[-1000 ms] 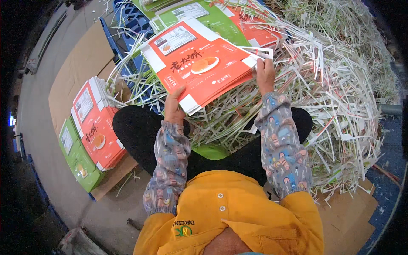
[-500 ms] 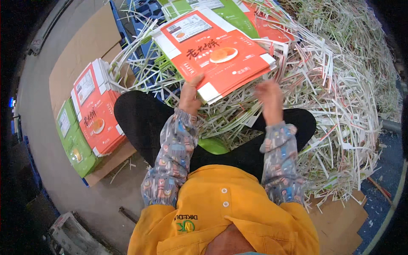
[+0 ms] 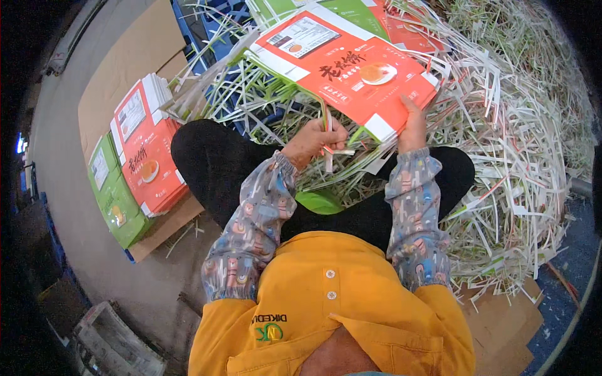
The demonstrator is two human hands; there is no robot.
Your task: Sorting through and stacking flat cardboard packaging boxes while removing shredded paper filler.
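A stack of flat red cardboard box blanks [image 3: 351, 66] with white flaps lies tilted in front of me, and green edges show beneath it. My right hand [image 3: 412, 125] grips its near right corner, thumb on top. Just left of the near edge, my left hand [image 3: 316, 139] is closed round a few thin paper strips [image 3: 328, 160], white with some red. These strips hang by the stack's lower left edge; whether they are still joined to it I cannot tell. Loose shredded strips [image 3: 269, 119] lie under and around the stack.
To the left, piles of red blanks [image 3: 150, 147] and green blanks [image 3: 114, 197] rest on brown cardboard [image 3: 103, 94]. A large heap of paper strips [image 3: 495, 156] fills the right side. More green blanks [image 3: 354, 15] lie behind. My crossed legs [image 3: 219, 175] are in front of me.
The stack has shifted to the right. My right hand, blurred and free before, now grips its right corner. My left hand has let go of the stack and closed on strips.
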